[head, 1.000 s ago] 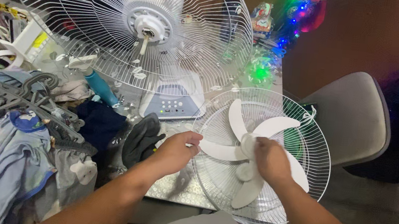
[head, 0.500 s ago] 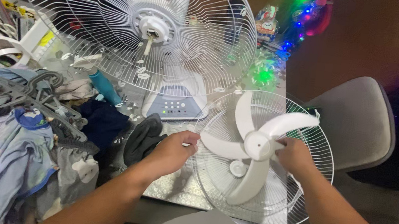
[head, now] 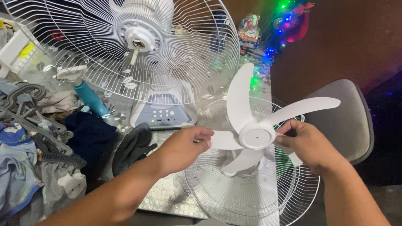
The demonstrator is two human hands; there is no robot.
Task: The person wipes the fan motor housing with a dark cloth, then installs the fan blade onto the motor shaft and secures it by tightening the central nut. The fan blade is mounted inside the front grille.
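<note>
A white fan blade (head: pixel 254 129) is being held up in the air above a loose wire fan guard (head: pixel 252 194) that is lying flat on the near right part of the counter (head: pixel 166 200). The right hand (head: pixel 308 145) is gripping the blade at its hub from the right, fingers clamped on it. The left hand (head: pixel 182 148) is pinching the tip of the left-pointing blade, fingers closed on its edge. Farther back, the fan body with its rear guard and bare motor shaft (head: pixel 134 52) is standing on a pale blue control base (head: pixel 161 111). Clothes and hangers (head: pixel 15 107) are lying heaped at the left, and a grey chair (head: pixel 347 114) is standing at the right
</note>
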